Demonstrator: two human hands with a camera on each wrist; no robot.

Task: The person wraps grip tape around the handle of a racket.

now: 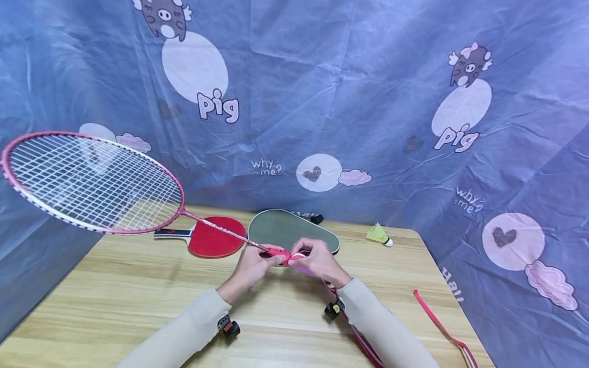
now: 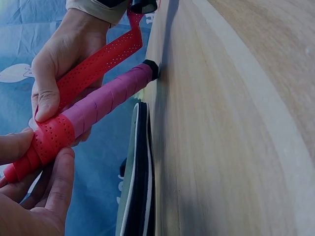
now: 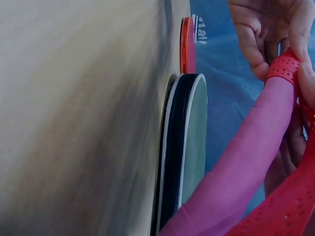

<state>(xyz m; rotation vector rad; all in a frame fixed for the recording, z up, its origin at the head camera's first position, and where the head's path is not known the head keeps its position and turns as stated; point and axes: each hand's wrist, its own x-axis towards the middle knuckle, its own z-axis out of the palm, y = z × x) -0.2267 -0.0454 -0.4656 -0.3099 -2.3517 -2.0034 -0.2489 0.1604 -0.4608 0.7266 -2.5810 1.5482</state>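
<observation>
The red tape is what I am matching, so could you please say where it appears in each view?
Head: red tape below centre, with strips reaching bottom right.
Left wrist: left half, slanting from the top toward the left edge.
Right wrist: right side, upper right down to bottom edge.
Shared landmark: green case.

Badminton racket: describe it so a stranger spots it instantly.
Above the wooden table, the left hand and right hand meet at a red-taped grip. From it a thin shaft runs leftward to the oval head of the racket. White strings set it apart from the solid red paddle.
</observation>
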